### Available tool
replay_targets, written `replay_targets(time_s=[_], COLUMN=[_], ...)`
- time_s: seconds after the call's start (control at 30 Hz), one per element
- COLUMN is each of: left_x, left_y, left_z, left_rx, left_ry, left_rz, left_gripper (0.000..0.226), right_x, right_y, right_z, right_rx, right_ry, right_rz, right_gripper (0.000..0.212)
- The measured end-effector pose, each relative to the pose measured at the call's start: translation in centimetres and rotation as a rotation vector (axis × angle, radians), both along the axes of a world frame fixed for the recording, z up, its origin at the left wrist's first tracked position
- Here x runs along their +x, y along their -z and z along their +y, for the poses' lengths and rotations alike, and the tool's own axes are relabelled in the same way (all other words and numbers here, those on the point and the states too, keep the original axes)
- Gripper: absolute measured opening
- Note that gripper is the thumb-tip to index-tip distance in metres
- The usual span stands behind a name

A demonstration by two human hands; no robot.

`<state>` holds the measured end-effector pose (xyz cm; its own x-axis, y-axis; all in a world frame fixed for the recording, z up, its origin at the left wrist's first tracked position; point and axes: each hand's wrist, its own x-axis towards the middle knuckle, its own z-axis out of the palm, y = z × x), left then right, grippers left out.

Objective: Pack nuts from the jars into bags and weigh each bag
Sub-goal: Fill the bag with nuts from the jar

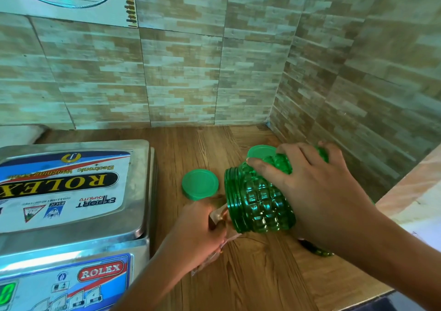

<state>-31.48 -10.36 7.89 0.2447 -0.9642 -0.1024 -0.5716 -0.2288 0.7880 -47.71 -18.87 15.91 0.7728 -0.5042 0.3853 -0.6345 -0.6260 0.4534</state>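
Head view: the right hand [312, 191] is gripping the green jar [260, 203], tipped sideways above the wooden counter [250, 279], while the left hand [198, 232] is pinching the clear bag [222, 215] open at its mouth; pouring is best going slowly, with the rim staying over the opening.

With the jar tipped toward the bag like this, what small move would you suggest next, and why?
Probably tip the jar a little further, so nuts slide into the bag. The right hand grips the jar on its side, its open mouth at the bag that the left hand pinches open. Whether nuts are falling yet, I cannot tell.
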Motion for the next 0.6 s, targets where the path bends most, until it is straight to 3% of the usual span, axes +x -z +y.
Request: replay_targets(time_s=[0.1, 0.37, 0.6], left_x=[0.07, 0.12, 0.63], left_y=[0.02, -0.13, 0.41], left_z=[0.04, 0.19, 0.26], left_rx=[-0.006, -0.073, -0.050], left_ry=[-0.004, 0.012, -0.034], left_rz=[0.017, 0.012, 0.018], left_gripper=[0.004, 0.032, 0.020], right_x=[0.09, 0.29, 0.33], right_y=[-0.08, -0.34, -0.83], right_z=[0.12, -0.10, 0.18], right_rx=[0.012, 0.013, 0.148], right_ry=[0.000, 0.031, 0.083], right_rz=[0.008, 0.026, 0.080], right_gripper=[0.116, 0.115, 0.117])
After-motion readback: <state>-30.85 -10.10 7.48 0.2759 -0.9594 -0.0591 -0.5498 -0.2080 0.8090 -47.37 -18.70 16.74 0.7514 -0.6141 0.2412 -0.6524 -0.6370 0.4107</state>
